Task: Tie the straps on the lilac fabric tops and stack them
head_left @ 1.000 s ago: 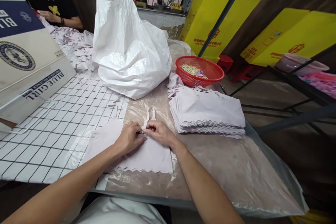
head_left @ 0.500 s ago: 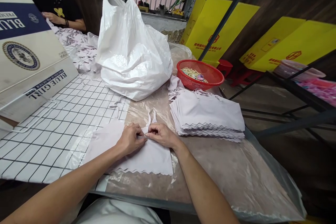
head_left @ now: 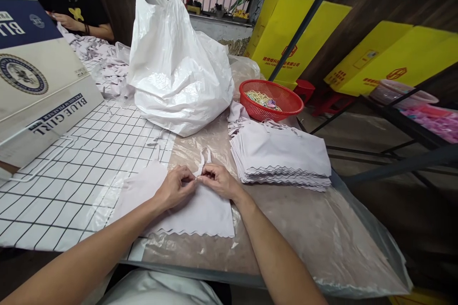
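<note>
A pale lilac strappy camisole lies flat before me, its wavy hem toward me and its thin straps toward the far side. My left hand pinches its upper edge near the middle, thumb and fingers pressed together. Right beside it, fingertip to fingertip, my right hand pinches the same edge below one looped strap. A tiny bit of something pale shows between the fingertips, too small to name. To the right rests a stack of folded camisoles with wavy hems.
Behind the stack sits a red basket of small pale strips. A white plastic bag stands in the middle, a cardboard box at left. Across the table a person handles lilac cloth. Yellow boxes stand behind a dark metal frame.
The view has shifted slightly. Both hands stay at the camisole's upper edge; my left thumb and fingertips have drawn closer together against the right fingertips.
</note>
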`<move>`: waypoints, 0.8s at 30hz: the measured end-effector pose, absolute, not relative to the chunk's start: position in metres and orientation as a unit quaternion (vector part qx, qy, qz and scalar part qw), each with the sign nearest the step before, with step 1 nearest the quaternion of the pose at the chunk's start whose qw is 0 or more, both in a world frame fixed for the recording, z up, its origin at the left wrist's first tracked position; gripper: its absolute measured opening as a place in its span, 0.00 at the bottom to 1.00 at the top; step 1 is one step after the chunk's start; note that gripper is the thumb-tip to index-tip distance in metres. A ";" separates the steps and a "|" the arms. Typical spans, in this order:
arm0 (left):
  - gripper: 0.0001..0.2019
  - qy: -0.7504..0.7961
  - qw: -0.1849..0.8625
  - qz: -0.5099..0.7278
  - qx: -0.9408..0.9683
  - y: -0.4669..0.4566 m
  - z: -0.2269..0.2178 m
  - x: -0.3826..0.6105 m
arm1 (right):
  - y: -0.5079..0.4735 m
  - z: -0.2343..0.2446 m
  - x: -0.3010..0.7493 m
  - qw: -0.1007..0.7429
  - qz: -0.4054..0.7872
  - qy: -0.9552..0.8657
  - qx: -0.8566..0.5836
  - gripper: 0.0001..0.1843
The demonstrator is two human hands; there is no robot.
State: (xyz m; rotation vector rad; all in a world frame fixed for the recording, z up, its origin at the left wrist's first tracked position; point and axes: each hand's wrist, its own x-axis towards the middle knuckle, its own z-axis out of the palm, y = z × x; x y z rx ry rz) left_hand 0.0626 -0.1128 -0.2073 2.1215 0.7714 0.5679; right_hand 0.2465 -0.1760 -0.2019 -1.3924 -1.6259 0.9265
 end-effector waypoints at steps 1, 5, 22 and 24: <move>0.09 0.298 0.399 0.225 0.837 -0.112 -0.207 0.062 | -0.176 -0.202 0.247 0.393 0.372 -0.637 -0.549 0.14; 0.08 0.275 0.381 0.224 0.854 -0.110 -0.205 0.060 | -0.177 -0.201 0.247 0.390 0.403 -0.625 -0.543 0.15; 0.07 0.316 0.290 0.195 0.882 -0.116 -0.215 0.064 | -0.177 -0.200 0.238 0.359 0.290 -0.697 -0.550 0.10; 0.06 0.322 0.298 0.200 0.876 -0.117 -0.215 0.064 | -0.177 -0.201 0.238 0.361 0.294 -0.693 -0.551 0.09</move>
